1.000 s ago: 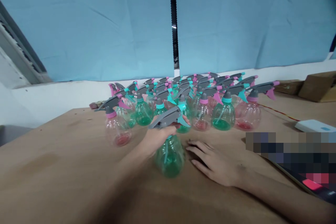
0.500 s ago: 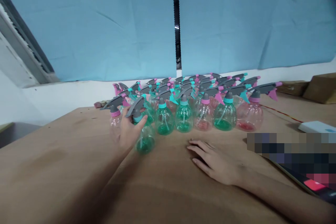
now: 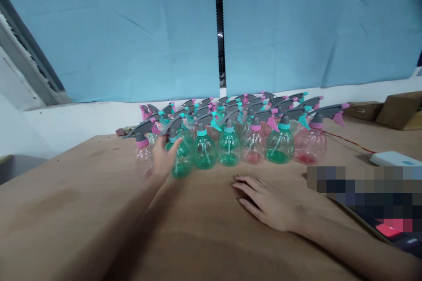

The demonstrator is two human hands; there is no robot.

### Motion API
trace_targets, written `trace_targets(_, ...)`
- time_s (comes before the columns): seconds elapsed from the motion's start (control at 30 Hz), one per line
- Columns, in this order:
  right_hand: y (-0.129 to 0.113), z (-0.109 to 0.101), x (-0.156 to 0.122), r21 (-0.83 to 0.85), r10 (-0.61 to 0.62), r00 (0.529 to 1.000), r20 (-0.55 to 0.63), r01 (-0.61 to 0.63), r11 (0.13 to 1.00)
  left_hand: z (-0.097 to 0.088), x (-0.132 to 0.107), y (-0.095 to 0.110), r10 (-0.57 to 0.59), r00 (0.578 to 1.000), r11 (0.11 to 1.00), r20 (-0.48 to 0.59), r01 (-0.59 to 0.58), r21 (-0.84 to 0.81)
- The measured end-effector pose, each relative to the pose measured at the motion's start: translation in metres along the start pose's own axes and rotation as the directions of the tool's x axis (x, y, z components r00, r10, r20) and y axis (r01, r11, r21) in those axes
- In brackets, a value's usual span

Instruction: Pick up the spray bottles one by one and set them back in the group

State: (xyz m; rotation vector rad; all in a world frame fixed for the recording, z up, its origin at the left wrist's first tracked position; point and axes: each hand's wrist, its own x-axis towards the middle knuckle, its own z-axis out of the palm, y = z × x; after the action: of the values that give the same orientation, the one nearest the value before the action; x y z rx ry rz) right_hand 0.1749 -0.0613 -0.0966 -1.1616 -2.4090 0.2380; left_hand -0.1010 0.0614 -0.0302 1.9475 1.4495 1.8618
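Note:
My left hand (image 3: pixel 164 158) is closed around the upper part of a green spray bottle (image 3: pixel 181 167), just below its grey trigger head. This bottle stands at the left of the front row, between a pink spray bottle (image 3: pixel 143 160) and another green spray bottle (image 3: pixel 205 151). Some of my left fingers are hidden behind the bottle. My right hand (image 3: pixel 267 202) lies on the tabletop in front of the row, fingers spread and nothing in them. Coloured liquid shows low in several front bottles.
Several more spray bottles with grey heads stand packed behind the front row on the wooden table (image 3: pixel 66 219). On the right are a cardboard box (image 3: pixel 400 109), a white device (image 3: pixel 394 159) with a thin cable, and a partly blurred-out dark object (image 3: pixel 362 215). A blue sheet (image 3: pixel 138 30) hangs behind.
My left hand has moved the green spray bottle away from me, bringing it level with the front row. My right hand stays in place on the table. The view has shifted slightly.

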Motion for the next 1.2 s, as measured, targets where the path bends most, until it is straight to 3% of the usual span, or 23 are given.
trace_targets(0.33, 0.002, 0.002, 0.0, 0.014, -0.007, 1.0, -0.011, 0.007, 1.0, 0.001, 0.002, -0.006, 0.039, 0.998, 0.996, 0.044, -0.036, -0.084)
trace_targets(0.47, 0.002, 0.003, -0.001, 0.024, -0.005, 1.0, -0.011, 0.005, 1.0, -0.005, -0.017, -0.002, 0.028, 0.999, 0.993, 0.016, -0.026, -0.113)
trace_targets(0.6, 0.001, 0.002, -0.001, 0.036, 0.004, 1.0, 0.005, -0.004, 0.999, -0.022, -0.046, 0.016, 0.037, 0.998, 0.994, -0.052, -0.042, -0.1)
trace_targets(0.67, 0.001, 0.002, -0.001, 0.039, 0.01, 1.0, 0.01, -0.01, 0.999, -0.029, -0.059, 0.029, 0.063, 0.998, 0.994, 0.005, -0.063, -0.085)
trace_targets(0.7, 0.002, 0.003, -0.001, 0.039, 0.014, 1.0, 0.011, -0.015, 0.999, -0.03, -0.066, 0.035, 0.096, 0.992, 0.993, 0.081, -0.09, -0.071)
trace_targets(0.77, 0.002, 0.004, -0.001, 0.034, 0.018, 1.0, 0.013, -0.019, 0.999, -0.027, -0.078, 0.046, 0.155, 0.931, 0.987, 0.329, -0.157, -0.022)
trace_targets(0.87, 0.003, 0.005, 0.0, 0.019, 0.013, 1.0, 0.02, -0.013, 1.0, -0.01, -0.091, 0.055, 0.097, 0.728, 0.975, 0.679, -0.208, 0.083)
trace_targets(0.97, 0.003, 0.005, 0.001, 0.0, 0.011, 0.999, 0.034, -0.011, 1.0, 0.01, -0.099, 0.057, 0.026, 0.521, 0.944, 0.853, -0.295, 0.152)
trace_targets(1.03, 0.002, 0.004, 0.001, -0.012, 0.015, 0.999, 0.039, -0.014, 1.0, 0.018, -0.1, 0.057, 0.021, 0.42, 0.91, 0.907, -0.385, 0.157)
trace_targets(1.1, 0.0, 0.002, 0.002, -0.021, 0.023, 0.999, 0.045, -0.022, 1.0, 0.021, -0.099, 0.055, 0.022, 0.377, 0.883, 0.926, -0.442, 0.159)
trace_targets(1.2, -0.002, -0.001, 0.003, -0.027, 0.041, 0.997, 0.067, -0.039, 0.999, 0.019, -0.097, 0.054, 0.025, 0.367, 0.865, 0.93, -0.474, 0.164)
